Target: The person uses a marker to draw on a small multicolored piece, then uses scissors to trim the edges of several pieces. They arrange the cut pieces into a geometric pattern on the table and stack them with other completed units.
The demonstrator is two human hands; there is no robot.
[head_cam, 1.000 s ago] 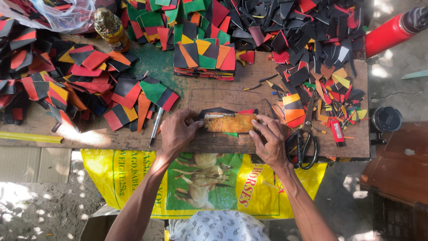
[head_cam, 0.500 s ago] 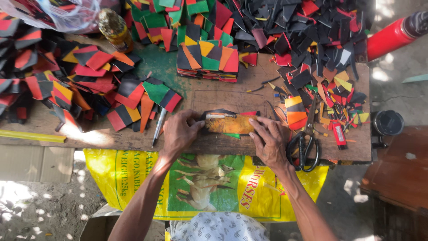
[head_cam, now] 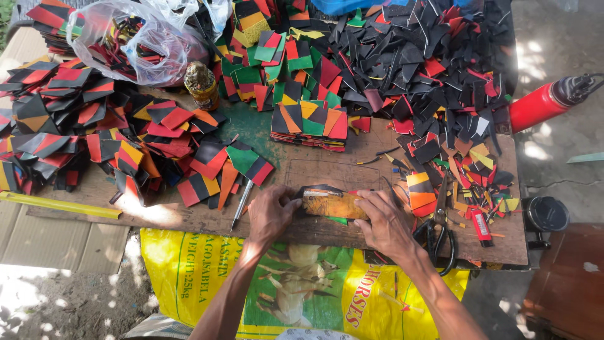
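Head view, looking down on a wooden table [head_cam: 352,170]. The left hand [head_cam: 270,214] and right hand [head_cam: 387,223] press flat, fingers spread, on either end of an orange block [head_cam: 330,204] lying at the table's near edge; neither hand is closed around it. A green scrap [head_cam: 340,220] shows beneath the block. A pen [head_cam: 242,204] lies just left of the left hand, scissors [head_cam: 437,230] just right of the right hand. Red, black, orange and green cut pieces [head_cam: 308,119] cover the far table; a yellow sack [head_cam: 302,289] hangs below.
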